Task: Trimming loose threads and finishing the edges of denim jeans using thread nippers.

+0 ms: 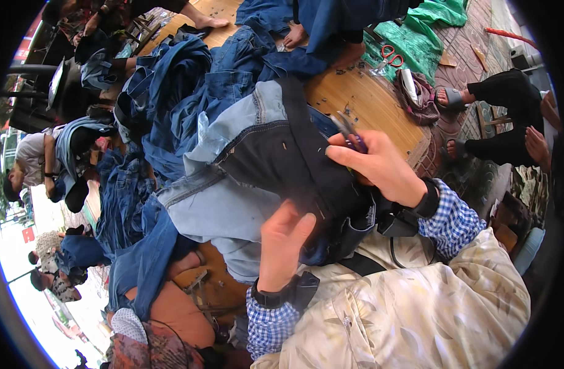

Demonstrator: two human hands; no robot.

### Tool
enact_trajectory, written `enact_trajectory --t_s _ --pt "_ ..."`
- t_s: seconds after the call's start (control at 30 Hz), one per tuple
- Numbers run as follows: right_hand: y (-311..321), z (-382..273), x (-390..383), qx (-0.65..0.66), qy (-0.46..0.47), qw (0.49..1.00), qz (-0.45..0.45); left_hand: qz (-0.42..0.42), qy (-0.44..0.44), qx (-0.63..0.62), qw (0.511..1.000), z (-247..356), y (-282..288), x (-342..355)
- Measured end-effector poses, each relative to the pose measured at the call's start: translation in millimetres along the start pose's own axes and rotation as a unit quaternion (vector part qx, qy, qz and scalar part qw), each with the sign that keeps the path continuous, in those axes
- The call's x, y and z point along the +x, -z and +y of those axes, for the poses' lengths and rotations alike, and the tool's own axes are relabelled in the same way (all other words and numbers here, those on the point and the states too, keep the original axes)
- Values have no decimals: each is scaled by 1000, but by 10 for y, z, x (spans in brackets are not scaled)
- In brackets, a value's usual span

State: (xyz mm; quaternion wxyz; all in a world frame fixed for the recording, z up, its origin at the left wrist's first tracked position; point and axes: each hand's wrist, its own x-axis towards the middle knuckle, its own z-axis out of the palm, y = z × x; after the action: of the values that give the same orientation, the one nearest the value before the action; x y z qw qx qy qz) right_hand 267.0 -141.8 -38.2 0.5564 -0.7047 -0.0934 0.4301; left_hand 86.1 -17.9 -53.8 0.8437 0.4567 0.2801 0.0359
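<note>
A pair of inside-out jeans (pixel 211 206), pale blue with a black lining and waistband (pixel 316 163), is spread over my lap. My right hand (pixel 380 166) is closed around small thread snips (pixel 348 132), whose metal blades point up and away to the left. Its thumb lies close to the far end of the waistband. Over the near part of the black cloth is my left hand (pixel 283 246), its thumb and fingers apart, the fingertips slightly blurred. Whether it touches the cloth is unclear. Short loose threads show on the black cloth.
Beyond lies a big heap of blue jeans (pixel 223 77) on a wooden board (pixel 356 101). Red-handled scissors (pixel 389 56) rest on green sheeting (pixel 411 43) at the far right. Other people sit around; one person's sandaled foot (pixel 455 98) is at right.
</note>
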Motion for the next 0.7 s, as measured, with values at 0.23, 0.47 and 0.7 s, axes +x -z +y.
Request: enact_trajectory --t_s 0.23,0.47,0.7 --pt "-81 21 34 192 -44 980 -38 6 -4 9 1000 -61 50 -48" --pt "-99 45 -7 196 -22 980 -24 24 11 68 997 -92 63 -6" --pt "-105 71 32 202 -27 979 -7 18 13 143 990 -99 70 13"
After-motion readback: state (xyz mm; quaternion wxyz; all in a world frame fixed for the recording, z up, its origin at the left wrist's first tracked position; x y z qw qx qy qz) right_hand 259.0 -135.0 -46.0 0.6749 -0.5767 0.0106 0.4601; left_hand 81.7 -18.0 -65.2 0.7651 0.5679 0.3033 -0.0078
